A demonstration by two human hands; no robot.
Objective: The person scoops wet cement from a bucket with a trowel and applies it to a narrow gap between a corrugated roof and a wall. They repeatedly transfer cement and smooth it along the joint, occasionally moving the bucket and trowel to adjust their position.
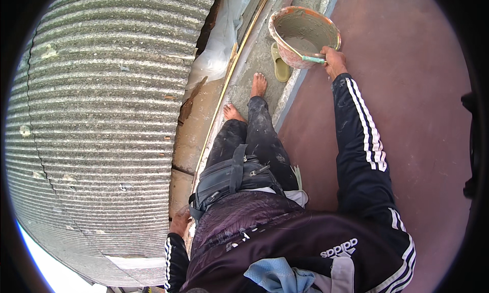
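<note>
My right hand [333, 61] reaches forward and grips the near rim of a round orange basin [293, 51] that holds grey wet mortar. A teal tool handle [311, 59] lies pinned under the same fingers along the rim. The basin is tilted against the dark red wall [407, 89], above a narrow cement ledge [254, 53]. My left hand [179, 221] hangs low by my hip, beside the brick edge of the ledge. Its fingers are partly hidden. My bare feet [259, 84] stand on the ledge.
A grey corrugated roof [102, 115] fills the left, below the ledge. A yellow sandal [280, 64] lies under the basin. A thin yellow rod [224, 89] and clear plastic sheeting [219, 43] run along the ledge's left edge. A black waist bag [229, 178] sits on my hips.
</note>
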